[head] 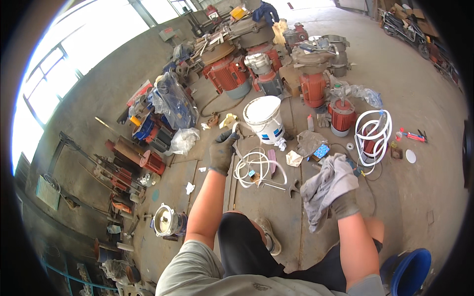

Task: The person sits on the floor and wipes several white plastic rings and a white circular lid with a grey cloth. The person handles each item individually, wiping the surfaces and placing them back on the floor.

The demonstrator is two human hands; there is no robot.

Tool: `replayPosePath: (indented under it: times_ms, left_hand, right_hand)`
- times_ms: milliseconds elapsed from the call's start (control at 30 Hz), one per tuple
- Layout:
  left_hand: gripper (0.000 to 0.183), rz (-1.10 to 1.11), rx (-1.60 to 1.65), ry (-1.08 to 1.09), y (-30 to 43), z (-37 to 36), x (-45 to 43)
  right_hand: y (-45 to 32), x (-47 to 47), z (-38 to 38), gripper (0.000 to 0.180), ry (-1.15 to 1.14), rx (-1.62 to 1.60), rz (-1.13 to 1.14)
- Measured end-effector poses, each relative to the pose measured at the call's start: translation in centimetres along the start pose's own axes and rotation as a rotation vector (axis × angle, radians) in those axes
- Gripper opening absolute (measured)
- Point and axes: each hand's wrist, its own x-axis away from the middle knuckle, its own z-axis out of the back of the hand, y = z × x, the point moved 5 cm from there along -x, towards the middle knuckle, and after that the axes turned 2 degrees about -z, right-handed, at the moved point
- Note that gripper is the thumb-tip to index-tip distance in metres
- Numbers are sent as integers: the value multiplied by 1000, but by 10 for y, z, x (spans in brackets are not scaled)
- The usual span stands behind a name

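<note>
My left hand point(223, 152), in a dark work glove, is raised and closed on a white flexible strip point(237, 147). From the fist the strip hangs to loose loops on the floor plates. My right hand point(345, 203), gloved too, grips a crumpled grey cloth point(326, 188) that covers most of its fingers. Just beyond the left hand stands a white plastic bucket point(264, 127). A claw hammer point(294, 188) lies left of the cloth. Near the cloth's upper edge is a blue-patterned packet point(320, 151), beside a crumpled plastic bag point(310, 142).
Red electric motors point(226, 74) crowd the far floor. Coiled white hose point(373, 137) hangs over a motor at right. A round metal housing point(164, 222) stands at left, a blue bin point(411, 272) at lower right. Steel parts point(122, 185) line the wall.
</note>
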Motion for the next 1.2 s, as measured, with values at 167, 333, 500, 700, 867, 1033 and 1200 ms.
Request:
replayPosePath:
  times_ms: [167, 333, 500, 700, 867, 1033, 1200]
  left_hand:
    - [20, 204, -152, -75, 8, -14, 12]
    - [21, 55, -116, -44, 29, -22, 33]
    - [22, -49, -16, 19, 51, -20, 48]
    - [20, -189, 242, 17, 115, -7, 68]
    - [23, -265, 385, -85, 188, 4, 97]
    - [22, -329, 583, -250, 271, 24, 108]
    - [22, -370, 490, -223, 298, 51, 101]
  right_hand:
    - [31, -15, -12, 18, -47, -100, -108]
    - [35, 6, -32, 12, -382, 1014, 525]
    - [73, 8, -83, 16, 260, 1900, 756]
    - [95, 6, -111, 22, 433, 2725, 1073]
    - [41, 10, -45, 24, -535, 3160, 1662]
    - [-68, 42, -44, 42, -1165, 1256, 851]
    - [-91, 56, -63, 35, -972, 898, 706]
